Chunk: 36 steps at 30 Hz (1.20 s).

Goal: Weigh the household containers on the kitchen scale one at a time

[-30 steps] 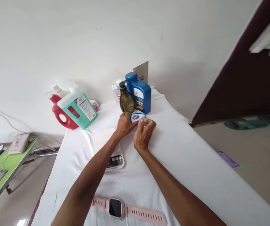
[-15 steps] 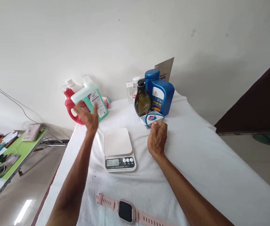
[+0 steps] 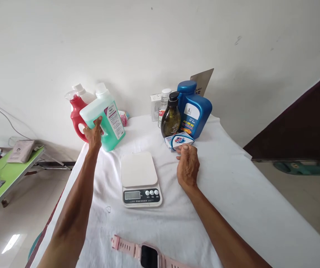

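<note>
So on my feed my left hand is around the handle side of the green jug, thumb up front, fingers curled out of sight behind it. Looks like a real hold to me, though I can't see how snug it is. The jug's body runs off to the right of that grip and a bit away from me. Its long axis is more up-and-down than flat, but it leans: cap above the grip, base below and to the right. Left is clearly the nearer hand. My right hand is well apart, past the scale, which sits right of the left grip and closer to me.

Right hand is half curled, fingertips right by the white-and-blue box. Can't tell if they're touching it, or whether that palm has anything in it.

Annoying bits: can't tell if the jug's base is down on the cloth or just off it. The red jug is just beyond the left grip, partly covered by the green one, and the white bottle behind is mostly blocked. The pink pack peeks out past the jug's far side. The watch gets cut off at the bottom, nearest me, and I can't read the scale's display.
</note>
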Each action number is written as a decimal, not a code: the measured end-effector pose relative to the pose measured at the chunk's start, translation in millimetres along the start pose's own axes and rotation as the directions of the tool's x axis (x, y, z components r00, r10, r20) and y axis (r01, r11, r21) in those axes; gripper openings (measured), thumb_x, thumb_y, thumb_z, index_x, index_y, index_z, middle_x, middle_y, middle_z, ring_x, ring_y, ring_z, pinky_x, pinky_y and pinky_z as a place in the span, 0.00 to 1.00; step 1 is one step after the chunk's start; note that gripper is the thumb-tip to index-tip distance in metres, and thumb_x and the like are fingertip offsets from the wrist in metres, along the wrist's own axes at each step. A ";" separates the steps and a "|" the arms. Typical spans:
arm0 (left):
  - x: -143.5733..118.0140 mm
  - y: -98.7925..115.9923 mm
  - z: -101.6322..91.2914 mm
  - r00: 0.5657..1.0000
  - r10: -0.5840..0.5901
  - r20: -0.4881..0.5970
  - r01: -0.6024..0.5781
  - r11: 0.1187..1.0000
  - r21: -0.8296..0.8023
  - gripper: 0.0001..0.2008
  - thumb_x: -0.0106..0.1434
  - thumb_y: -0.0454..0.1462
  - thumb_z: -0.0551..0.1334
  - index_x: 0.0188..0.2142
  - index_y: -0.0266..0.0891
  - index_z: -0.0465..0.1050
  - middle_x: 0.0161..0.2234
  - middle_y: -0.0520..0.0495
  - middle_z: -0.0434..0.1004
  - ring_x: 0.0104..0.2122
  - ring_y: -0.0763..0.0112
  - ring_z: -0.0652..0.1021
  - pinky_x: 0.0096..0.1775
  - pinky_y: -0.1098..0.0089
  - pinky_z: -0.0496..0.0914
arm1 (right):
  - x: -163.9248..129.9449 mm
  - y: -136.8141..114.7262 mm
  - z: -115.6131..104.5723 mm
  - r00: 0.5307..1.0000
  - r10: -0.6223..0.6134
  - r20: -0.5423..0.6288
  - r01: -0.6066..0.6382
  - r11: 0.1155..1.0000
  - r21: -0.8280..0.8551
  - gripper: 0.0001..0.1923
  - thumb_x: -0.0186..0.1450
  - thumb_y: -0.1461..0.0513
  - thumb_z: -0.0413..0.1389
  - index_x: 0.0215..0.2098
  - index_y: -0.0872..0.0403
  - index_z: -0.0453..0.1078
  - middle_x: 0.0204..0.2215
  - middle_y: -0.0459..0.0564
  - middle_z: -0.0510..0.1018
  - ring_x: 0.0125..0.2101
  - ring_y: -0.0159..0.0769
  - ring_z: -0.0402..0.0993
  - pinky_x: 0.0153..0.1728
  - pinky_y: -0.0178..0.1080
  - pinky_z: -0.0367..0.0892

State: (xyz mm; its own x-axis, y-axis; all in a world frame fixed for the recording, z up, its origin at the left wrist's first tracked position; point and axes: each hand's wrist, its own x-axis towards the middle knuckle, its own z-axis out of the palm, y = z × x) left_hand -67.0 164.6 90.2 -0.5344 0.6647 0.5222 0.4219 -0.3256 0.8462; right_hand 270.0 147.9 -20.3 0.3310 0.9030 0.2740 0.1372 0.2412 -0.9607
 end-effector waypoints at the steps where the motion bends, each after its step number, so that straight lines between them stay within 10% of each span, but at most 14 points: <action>1: -4.6 2.9 1.1 0.998 -0.023 -0.051 0.022 1.000 -0.012 0.22 0.73 0.52 0.60 0.29 0.42 0.58 0.19 0.61 0.53 0.19 0.81 0.59 0.25 0.70 0.57 | 0.1 0.3 -0.2 1.000 0.005 0.003 -0.005 1.000 -0.009 0.31 0.73 0.36 0.41 0.47 0.51 0.68 0.45 0.60 0.79 0.46 0.51 0.78 0.42 0.52 0.75; 10: -67.4 76.6 -39.2 0.926 -0.057 -0.373 0.040 0.998 -0.054 0.25 0.56 0.40 0.75 0.22 0.41 0.57 0.17 0.60 0.54 0.17 0.82 0.55 0.19 0.71 0.48 | 1.6 1.8 1.9 0.994 -0.058 -0.089 0.054 0.998 -0.043 0.27 0.73 0.37 0.41 0.41 0.49 0.62 0.40 0.59 0.77 0.43 0.51 0.76 0.47 0.55 0.72; 16: -107.2 129.6 -58.5 0.945 -0.047 -0.323 -0.005 0.987 -0.158 0.22 0.51 0.39 0.76 0.20 0.40 0.61 0.16 0.61 0.52 0.17 0.81 0.55 0.20 0.72 0.49 | 1.9 0.6 3.6 0.983 -0.122 -0.140 0.114 0.992 -0.059 0.24 0.75 0.39 0.40 0.38 0.48 0.60 0.36 0.56 0.77 0.38 0.47 0.76 0.45 0.52 0.71; 36: -134.6 135.7 24.4 0.994 -0.109 -0.005 0.104 0.962 -0.253 0.32 0.49 0.54 0.78 0.18 0.41 0.57 0.15 0.59 0.50 0.16 0.81 0.55 0.19 0.72 0.52 | 2.1 -7.7 2.0 0.992 -0.075 -0.104 0.074 0.997 -0.018 0.21 0.75 0.42 0.39 0.37 0.47 0.58 0.36 0.53 0.76 0.38 0.44 0.74 0.45 0.47 0.71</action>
State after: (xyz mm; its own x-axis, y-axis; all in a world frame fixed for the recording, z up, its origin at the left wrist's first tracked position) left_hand 80.1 47.5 132.1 -0.5806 0.6930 0.4274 0.1645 -0.4143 0.8952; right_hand 267.8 148.6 -12.4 0.4149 0.8404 0.3486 0.1776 0.3010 -0.9370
